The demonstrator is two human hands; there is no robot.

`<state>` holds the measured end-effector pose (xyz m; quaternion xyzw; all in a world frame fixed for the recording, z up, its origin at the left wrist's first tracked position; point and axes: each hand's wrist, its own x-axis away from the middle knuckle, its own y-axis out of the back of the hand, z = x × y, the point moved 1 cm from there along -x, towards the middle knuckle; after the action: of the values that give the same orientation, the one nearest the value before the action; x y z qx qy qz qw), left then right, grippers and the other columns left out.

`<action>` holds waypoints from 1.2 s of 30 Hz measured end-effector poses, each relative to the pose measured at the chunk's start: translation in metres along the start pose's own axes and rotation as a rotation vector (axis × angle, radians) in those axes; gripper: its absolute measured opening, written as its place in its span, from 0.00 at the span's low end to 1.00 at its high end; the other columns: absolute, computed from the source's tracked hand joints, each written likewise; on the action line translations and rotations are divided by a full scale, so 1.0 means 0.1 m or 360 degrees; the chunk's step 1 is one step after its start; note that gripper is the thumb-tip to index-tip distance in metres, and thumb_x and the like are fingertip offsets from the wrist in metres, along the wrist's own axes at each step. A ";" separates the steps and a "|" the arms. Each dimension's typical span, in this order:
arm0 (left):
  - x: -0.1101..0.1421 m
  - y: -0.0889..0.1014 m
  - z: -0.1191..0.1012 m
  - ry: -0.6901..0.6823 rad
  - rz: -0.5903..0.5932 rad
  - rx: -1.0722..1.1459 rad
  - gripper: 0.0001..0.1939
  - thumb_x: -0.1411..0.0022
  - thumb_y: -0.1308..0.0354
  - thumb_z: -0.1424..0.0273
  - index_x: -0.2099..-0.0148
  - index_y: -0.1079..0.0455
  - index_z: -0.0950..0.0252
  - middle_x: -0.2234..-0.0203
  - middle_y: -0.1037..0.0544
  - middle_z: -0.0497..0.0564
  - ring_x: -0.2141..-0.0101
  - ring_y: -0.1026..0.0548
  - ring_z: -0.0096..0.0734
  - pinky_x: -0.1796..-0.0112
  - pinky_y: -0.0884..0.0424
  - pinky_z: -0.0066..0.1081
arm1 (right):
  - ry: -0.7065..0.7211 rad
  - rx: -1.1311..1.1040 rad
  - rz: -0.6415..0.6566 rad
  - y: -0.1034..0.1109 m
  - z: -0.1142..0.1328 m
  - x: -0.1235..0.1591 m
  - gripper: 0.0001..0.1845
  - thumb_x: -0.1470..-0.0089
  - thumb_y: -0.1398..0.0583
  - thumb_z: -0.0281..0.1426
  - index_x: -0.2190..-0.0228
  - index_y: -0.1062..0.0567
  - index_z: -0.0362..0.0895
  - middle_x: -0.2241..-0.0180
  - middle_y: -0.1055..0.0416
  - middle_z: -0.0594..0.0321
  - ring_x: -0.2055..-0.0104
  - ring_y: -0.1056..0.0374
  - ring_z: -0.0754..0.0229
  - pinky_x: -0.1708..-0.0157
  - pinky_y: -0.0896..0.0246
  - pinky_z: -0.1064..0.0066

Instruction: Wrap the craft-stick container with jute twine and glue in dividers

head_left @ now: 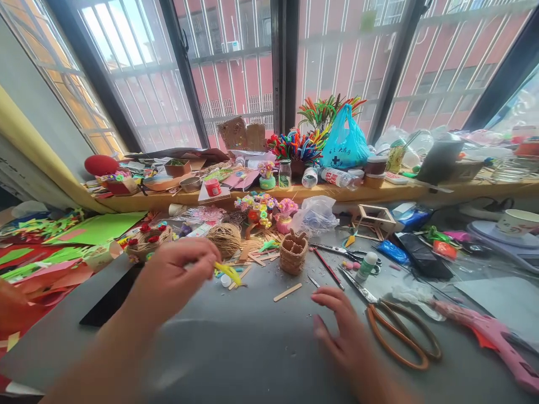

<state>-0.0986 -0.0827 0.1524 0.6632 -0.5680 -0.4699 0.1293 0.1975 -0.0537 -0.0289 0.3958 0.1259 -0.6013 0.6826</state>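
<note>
On the grey tabletop (236,350), large scissors (371,299) are laid toward the right edge, probably for reach. Beside them, the right hand (343,325) is held with fingers parted, nothing gripped. Nearer the left edge, by the left hand (172,280), a yellow strip (228,274) is pinched between closed fingertips, apparently for fine control.

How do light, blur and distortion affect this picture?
Head view: daylight through the windows, with the sky at upper left washed out; soft sheen on the grey tabletop; the right hand and both forearms blurred, the small brown basket clearer; outer window frames lean steeply, suggesting wide-angle distortion.
</note>
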 end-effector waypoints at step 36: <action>-0.57 -2.08 0.81 0.0291 0.0740 0.1413 0.54 0.55 0.22 0.66 0.31 0.46 0.57 0.37 0.30 0.60 0.40 0.27 0.52 0.39 0.33 0.47 | -0.0960 -0.0415 -0.0124 0.21 -0.47 -1.58 0.23 0.43 0.36 0.51 0.58 0.23 0.45 0.81 0.37 0.72 0.79 0.45 0.64 0.79 0.53 0.71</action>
<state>-0.0244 0.0634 -0.0096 0.5487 -0.8319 -0.0821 -0.0144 0.1920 0.0917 0.0509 0.1040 0.0089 -0.6960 0.7104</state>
